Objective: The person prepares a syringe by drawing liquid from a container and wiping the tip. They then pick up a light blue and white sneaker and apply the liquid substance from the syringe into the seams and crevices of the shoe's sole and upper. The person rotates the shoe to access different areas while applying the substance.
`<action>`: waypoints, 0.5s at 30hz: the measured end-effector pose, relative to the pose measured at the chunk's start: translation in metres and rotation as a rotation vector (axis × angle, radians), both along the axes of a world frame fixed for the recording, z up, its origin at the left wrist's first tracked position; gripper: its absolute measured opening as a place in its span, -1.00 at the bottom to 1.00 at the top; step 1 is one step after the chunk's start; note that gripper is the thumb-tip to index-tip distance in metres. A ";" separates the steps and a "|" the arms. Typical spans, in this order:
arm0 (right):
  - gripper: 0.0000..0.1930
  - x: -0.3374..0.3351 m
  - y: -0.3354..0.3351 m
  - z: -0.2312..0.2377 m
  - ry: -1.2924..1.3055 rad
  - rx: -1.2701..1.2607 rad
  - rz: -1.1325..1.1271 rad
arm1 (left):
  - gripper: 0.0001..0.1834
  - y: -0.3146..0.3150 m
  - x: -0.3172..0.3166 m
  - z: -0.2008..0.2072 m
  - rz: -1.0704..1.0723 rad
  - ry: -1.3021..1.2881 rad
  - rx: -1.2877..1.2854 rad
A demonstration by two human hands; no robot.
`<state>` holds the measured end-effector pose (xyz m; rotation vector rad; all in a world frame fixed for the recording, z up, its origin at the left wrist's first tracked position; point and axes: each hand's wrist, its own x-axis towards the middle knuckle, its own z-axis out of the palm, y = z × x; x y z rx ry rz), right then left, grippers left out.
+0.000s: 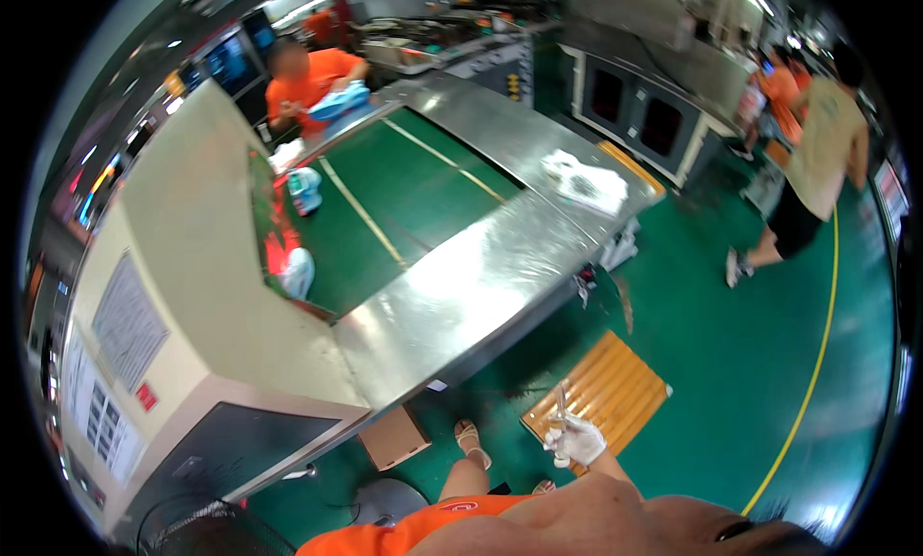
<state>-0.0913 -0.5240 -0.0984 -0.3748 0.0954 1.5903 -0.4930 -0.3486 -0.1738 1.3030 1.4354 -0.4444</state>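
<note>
In a white glove, my right hand (578, 440) is low in the view, above a slatted wooden platform (625, 383) on the floor. Its fingers are closed round a slim, pale tool (561, 402) that points away from me; the tool's exact kind is too small to make out. My left hand is out of sight. Ahead of me runs a green conveyor belt (413, 181) framed by a shiny metal table edge (452, 277). Blue-and-white items (304, 190) lie on the belt at the mouth of a cream machine housing (202, 239).
Across the belt, a person in orange (306, 85) handles a blue item (341, 102). White crumpled plastic (588, 183) lies on the metal corner. A cardboard box (394, 439) sits under the table's near side. Another person (817, 152) is on the green floor at right.
</note>
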 end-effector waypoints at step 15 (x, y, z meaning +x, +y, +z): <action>-0.64 0.026 0.172 0.160 -0.350 0.088 0.173 | -0.82 0.077 0.115 0.041 0.062 -0.356 -0.026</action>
